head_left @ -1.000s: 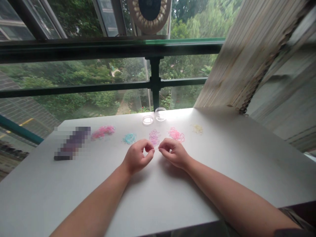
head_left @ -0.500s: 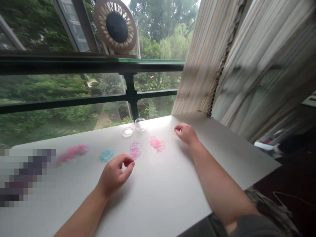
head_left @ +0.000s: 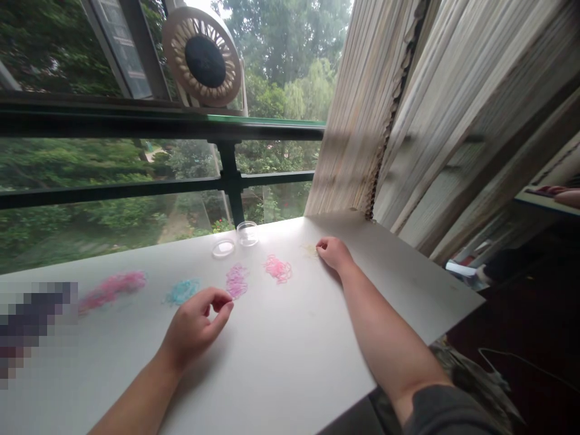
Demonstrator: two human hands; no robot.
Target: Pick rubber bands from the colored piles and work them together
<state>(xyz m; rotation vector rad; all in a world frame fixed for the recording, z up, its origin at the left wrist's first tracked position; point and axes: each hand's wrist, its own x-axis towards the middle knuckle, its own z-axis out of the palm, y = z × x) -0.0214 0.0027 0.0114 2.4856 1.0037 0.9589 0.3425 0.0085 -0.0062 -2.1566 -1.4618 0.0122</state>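
My left hand [head_left: 199,329] rests over the white table [head_left: 272,350], its thumb and forefinger curled together in a pinch beside a pile of purple rubber bands [head_left: 237,281]. What lies between those fingertips, if anything, is too small to make out. Just behind that hand is a pile of teal rubber bands [head_left: 182,292]. Farther right, the pinched fingertips of my right hand [head_left: 334,254] touch the edge of a small pale yellow pile [head_left: 310,249]; anything between them is hidden. A pink pile of rubber bands [head_left: 278,269] lies between the hands.
A clear round container [head_left: 247,234] and a shallow clear lid [head_left: 223,249] stand near the table's back edge. A long pink mixed pile [head_left: 113,290] lies at left, beside a pixelated area. Behind are a railing [head_left: 272,130], a round fan [head_left: 203,59] and a curtain [head_left: 353,121].
The view has swung slightly right, shifting everything left. My right hand has drawn back a little to the right, showing more of the yellow pile. The left hand keeps its pinch.
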